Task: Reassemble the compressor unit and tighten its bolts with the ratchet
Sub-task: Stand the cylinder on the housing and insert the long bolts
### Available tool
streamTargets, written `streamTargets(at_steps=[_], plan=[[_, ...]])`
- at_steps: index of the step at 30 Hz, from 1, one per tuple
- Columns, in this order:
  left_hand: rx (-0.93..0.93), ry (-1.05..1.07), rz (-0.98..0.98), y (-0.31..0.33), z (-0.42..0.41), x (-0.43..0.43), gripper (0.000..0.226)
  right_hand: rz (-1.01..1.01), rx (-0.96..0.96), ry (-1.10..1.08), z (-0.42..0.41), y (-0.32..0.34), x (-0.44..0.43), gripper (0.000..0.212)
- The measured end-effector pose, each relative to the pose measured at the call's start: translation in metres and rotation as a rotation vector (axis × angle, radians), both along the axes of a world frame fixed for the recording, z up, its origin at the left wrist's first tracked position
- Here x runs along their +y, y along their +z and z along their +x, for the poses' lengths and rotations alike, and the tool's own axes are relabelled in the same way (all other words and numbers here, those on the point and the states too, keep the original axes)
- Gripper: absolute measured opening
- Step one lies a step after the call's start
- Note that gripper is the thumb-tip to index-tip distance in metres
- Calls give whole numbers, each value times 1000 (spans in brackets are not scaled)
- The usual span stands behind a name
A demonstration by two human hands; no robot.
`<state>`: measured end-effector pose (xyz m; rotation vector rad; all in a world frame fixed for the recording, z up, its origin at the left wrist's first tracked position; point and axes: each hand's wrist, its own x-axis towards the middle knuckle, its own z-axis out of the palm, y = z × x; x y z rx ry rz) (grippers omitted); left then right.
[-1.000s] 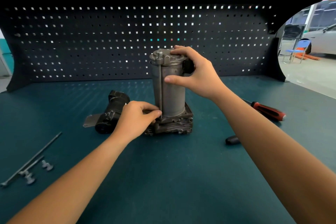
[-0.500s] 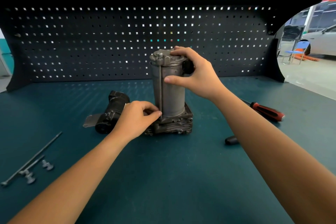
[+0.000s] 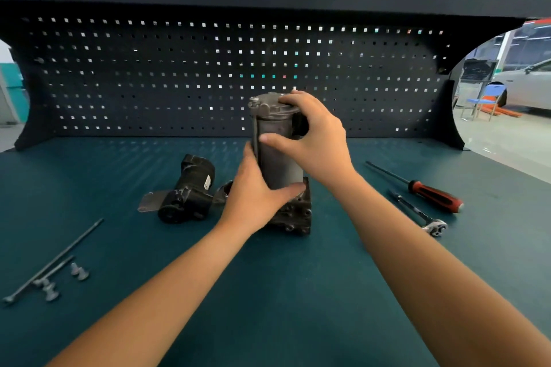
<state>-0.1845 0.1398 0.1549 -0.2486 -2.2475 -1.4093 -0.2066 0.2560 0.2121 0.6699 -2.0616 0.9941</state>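
Compressor unit (image 3: 281,164) stands upright on the counter (image 3: 268,292) in front of the pegboard (image 3: 179,83), long axis vertical, capped end up and blocky base down. My left hand (image 3: 256,197) wraps the lower barrel from the left, thumb across the front just above the base. My right hand (image 3: 316,140) grips the top, fingers over the cap, thumb pressed on the barrel's front. A long bolt (image 3: 255,128) runs down its left side. The ratchet (image 3: 423,217) lies apart, right of my right forearm.
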Motion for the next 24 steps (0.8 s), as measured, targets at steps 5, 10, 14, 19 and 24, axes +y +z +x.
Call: streamTargets(at_steps=[5, 10, 14, 19, 24], plan=[[35, 85, 148, 3, -12, 5, 73, 1, 31, -65, 8, -8, -11, 83], [-1, -64, 150, 3, -22, -20, 61, -437, -339, 267, 0, -35, 13, 103], [-27, -184, 61, 8, -29, -31, 55, -360, -564, 364, -17, -45, 9, 87], [-24, -281, 54, 10, -31, -39, 64, -289, -569, 358, -25, -39, 3, 57], [293, -89, -56, 6, -11, -42, 108, -303, -501, 192, -16, -42, -8, 68]])
